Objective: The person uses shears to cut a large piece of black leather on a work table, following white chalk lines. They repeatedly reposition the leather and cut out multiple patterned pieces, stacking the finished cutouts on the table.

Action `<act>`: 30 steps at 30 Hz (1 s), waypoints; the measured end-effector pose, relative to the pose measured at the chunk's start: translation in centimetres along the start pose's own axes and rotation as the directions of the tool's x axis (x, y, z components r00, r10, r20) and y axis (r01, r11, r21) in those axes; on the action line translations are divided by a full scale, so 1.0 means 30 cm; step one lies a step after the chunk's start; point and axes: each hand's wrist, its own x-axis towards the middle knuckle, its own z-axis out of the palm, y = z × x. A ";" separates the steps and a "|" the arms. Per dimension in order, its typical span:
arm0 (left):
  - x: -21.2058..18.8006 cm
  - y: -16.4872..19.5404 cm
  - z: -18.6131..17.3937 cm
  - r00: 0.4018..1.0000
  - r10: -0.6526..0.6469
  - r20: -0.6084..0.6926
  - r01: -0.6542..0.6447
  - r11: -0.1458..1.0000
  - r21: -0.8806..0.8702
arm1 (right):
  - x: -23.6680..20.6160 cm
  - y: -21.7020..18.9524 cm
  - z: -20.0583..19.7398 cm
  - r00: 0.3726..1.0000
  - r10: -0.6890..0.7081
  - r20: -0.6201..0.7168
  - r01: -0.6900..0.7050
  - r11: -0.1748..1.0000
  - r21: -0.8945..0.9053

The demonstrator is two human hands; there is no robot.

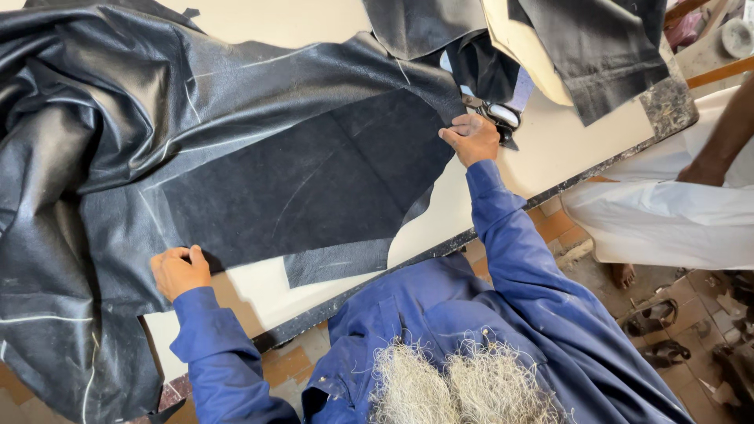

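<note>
My left hand (pixel 179 271) is curled down on the black leather hide (pixel 157 157), fingers bent and knuckles up, pinching the hide's near edge where the shiny grain side meets the folded-back flap. That arm reaches forward and outward in its blue sleeve (pixel 220 353), elbow tucked low near the table's dark front edge.

My right hand (pixel 471 139) is out at the far corner of the same flap, closed around the handles of a pair of scissors (pixel 496 118). The arm stretches long and nearly straight from my shoulder up across the cream tabletop (pixel 550 149). The blades are hidden under the leather, so I can't tell how far they gape.

The hide sprawls over most of the table to the left of the scissors, glossy and creased, with pale chalk lines running across it. Its matte, suede-like underside (pixel 314 180) lies turned up between my two hands. More dark leather pieces (pixel 597 47) lie just beyond the scissors, over a cream sheet.

Off the table's right end, another person in white cloth (pixel 667 212) stands close, one bare arm (pixel 722 141) hanging down.
</note>
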 end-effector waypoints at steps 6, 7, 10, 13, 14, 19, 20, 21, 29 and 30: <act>-0.035 0.057 -0.012 0.992 0.026 -0.123 -0.021 0.999 0.045 | -0.003 0.005 -0.011 0.998 -0.049 0.043 0.048 0.999 0.022; -0.038 0.100 -0.016 0.982 0.052 -0.180 -0.037 0.996 0.087 | 0.006 -0.009 -0.016 0.996 -0.060 0.064 0.058 0.998 0.033; -0.066 0.317 -0.002 0.926 0.269 -0.264 -0.219 0.955 0.202 | 0.076 -0.091 -0.040 0.906 -0.419 -0.053 0.404 0.897 -0.181; -0.116 0.627 0.088 0.847 0.501 -0.176 -0.519 0.852 -0.070 | 0.198 -0.222 -0.010 0.871 -0.488 0.060 0.490 0.871 -0.031; -0.135 0.726 0.127 0.824 0.543 -0.161 -0.561 0.821 -0.105 | 0.246 -0.270 0.006 0.767 -0.626 0.141 0.637 0.770 -0.045; -0.162 0.985 0.266 0.837 0.545 -0.032 -0.545 0.829 -0.128 | 0.406 -0.418 0.089 0.563 -0.582 0.587 0.777 0.615 -0.136; -0.156 0.996 0.279 0.859 0.512 0.024 -0.506 0.854 -0.120 | 0.439 -0.434 0.107 0.536 -0.543 0.646 0.809 0.551 -0.207; -0.146 1.000 0.288 0.874 0.479 0.081 -0.469 0.876 -0.114 | 0.477 -0.442 0.111 0.583 -0.547 0.601 0.795 0.537 -0.282; -0.078 1.026 0.303 0.857 0.473 0.205 -0.487 0.873 0.018 | 0.662 -0.467 0.177 0.734 -0.660 0.157 0.494 0.361 -0.791; -0.073 1.028 0.303 0.859 0.469 0.204 -0.482 0.876 0.017 | 0.672 -0.481 0.193 0.665 -0.698 0.267 0.631 0.334 -0.700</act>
